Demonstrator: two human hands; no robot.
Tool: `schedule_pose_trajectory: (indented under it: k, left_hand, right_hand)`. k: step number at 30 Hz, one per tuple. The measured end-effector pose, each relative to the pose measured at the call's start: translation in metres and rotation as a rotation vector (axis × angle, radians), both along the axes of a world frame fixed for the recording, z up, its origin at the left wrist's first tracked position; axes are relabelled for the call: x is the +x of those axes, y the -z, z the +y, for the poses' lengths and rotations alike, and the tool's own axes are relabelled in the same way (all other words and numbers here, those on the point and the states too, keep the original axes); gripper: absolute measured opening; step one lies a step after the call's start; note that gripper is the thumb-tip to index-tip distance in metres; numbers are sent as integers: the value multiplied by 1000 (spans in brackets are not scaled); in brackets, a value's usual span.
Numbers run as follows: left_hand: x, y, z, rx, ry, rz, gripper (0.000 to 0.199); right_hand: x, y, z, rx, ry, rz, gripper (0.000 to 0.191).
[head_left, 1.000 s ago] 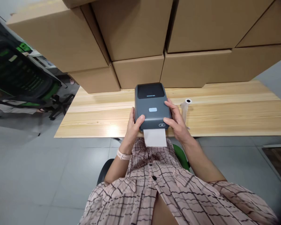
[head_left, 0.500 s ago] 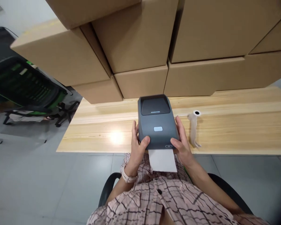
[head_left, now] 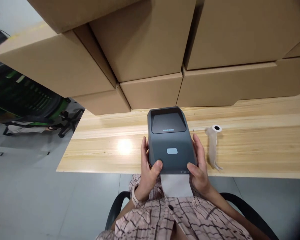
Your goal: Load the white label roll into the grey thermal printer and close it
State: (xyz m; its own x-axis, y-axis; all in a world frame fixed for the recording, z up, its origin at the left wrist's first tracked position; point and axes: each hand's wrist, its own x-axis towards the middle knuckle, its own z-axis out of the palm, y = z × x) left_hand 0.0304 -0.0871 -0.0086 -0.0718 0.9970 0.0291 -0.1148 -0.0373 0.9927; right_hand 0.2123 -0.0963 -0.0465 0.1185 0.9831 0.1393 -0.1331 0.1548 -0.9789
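A dark grey-blue label printer (head_left: pixel 172 141) with a pale oval button sits between my hands at the front edge of the table. White paper (head_left: pixel 177 185) hangs from its front, over my lap. My left hand (head_left: pixel 150 168) grips the printer's left side, thumb on the front left corner. On the right side my right hand (head_left: pixel 199 166) holds it the same way, thumb on the front right corner. To the right, a small white paper roll (head_left: pixel 217 128) lies on the table with a crumpled strip trailing toward the front edge.
Large cardboard boxes (head_left: pixel 150 90) are stacked along the back of the wooden table (head_left: pixel 102 146). A green and black chair (head_left: pixel 27 93) stands at the far left on the grey floor. Black armrests flank my lap.
The printer, both hands and the paper roll appear slightly lower and larger in view, as the camera has shifted. My grip on the printer looks the same.
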Motion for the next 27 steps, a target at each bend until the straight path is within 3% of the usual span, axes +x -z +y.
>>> schedule_pose_trajectory:
  k: [4, 7, 11, 13, 16, 18, 22, 27]
  left_hand:
    - [-5, -3, 5, 16, 28, 39, 99]
    - [-15, -5, -6, -2, 52, 75, 94]
    - [-22, -8, -42, -51, -107, 168, 50]
    - [-20, -8, -56, -170, 10, 170, 41]
    - [-11, -8, -65, -371, 297, 67, 54]
    - [-6, -7, -63, -421, 365, -13, 59]
    - [0, -3, -58, -436, 337, -80, 53]
    - [3, 3, -55, -405, 317, -152, 52]
  right_hand:
    - [4, -2, 7, 53, -4, -105, 90]
    - [12, -3, 10, 105, -27, -217, 93]
    - [21, -14, 6, 264, 80, -453, 89]
    - [24, -26, 3, 400, 137, -633, 73]
    - [25, -49, 4, 582, 125, -892, 56]
    - [23, -62, 7, 648, 91, -1010, 54]
    - [17, -77, 15, 596, 32, -1128, 45]
    - [14, -79, 23, 503, -47, -1080, 29]
